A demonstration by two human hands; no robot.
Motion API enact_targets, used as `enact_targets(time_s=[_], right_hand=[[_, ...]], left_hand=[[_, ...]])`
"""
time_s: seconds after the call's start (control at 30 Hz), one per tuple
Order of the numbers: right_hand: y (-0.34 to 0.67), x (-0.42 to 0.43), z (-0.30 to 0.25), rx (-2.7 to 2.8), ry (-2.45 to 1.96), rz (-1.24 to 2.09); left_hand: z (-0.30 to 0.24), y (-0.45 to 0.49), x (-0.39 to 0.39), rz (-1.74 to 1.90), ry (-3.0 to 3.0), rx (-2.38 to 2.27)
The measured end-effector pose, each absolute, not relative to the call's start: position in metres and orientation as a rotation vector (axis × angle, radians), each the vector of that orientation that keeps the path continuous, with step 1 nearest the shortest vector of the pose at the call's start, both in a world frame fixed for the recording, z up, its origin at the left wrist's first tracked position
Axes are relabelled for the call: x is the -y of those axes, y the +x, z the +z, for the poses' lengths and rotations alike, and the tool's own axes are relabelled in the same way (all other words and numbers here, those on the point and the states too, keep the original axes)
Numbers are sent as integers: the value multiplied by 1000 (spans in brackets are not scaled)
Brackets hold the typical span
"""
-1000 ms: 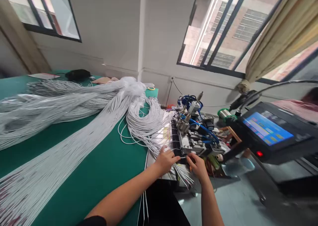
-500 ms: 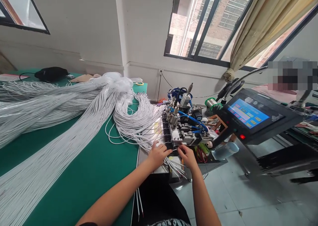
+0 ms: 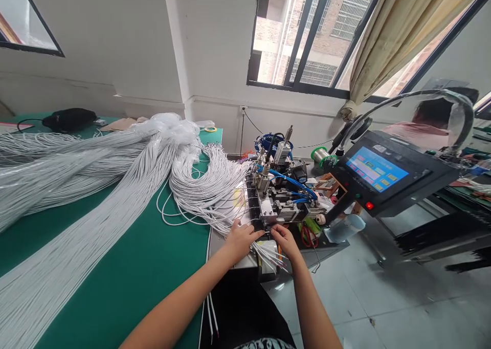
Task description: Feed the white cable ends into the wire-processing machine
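Note:
My left hand (image 3: 241, 242) is closed around white cable at the near edge of a small benchtop machine (image 3: 274, 200). Loose ends of several white cables (image 3: 270, 253) fan out under and beyond its fingers. My right hand (image 3: 286, 240) pinches the tip of a cable just right of the left thumb, close under the machine's metal block (image 3: 267, 212). The fingertips of both hands nearly meet, and the cable tip is mostly hidden between them. A curved bundle of white cables (image 3: 199, 190) runs from the green table up to the machine's left side.
Long white cable bundles (image 3: 111, 216) cover much of the green table (image 3: 126, 292). Right of the machine stand a touchscreen panel (image 3: 378, 169), a solder wire spool (image 3: 320, 155) and a clear plastic container (image 3: 344, 230). Another person (image 3: 422, 129) sits behind the panel.
The view has shifted slightly, so most things appear a little further left. My right fingertips have come closer to my left thumb, and less of the cable tip shows between them.

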State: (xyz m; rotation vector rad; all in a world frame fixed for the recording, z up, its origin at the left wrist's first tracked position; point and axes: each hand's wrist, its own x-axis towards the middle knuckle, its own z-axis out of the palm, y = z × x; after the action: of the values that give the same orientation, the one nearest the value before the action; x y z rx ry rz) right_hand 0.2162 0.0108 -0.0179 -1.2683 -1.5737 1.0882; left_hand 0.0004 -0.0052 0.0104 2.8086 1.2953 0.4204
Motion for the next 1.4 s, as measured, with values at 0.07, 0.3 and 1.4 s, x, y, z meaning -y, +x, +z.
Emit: enact_targets(time_s=[0.07,0.3,1.4], right_hand=[[217,-13,-23,1551,-1266,1131],[216,-17,-32,1413,-1269,1267],[227,30,18,1579,-1462,915]], left_hand=[[11,1,6,409,2806,-1292],[14,3,6,371,2811,-1281],[14,-3,13,712,2685,-1324]])
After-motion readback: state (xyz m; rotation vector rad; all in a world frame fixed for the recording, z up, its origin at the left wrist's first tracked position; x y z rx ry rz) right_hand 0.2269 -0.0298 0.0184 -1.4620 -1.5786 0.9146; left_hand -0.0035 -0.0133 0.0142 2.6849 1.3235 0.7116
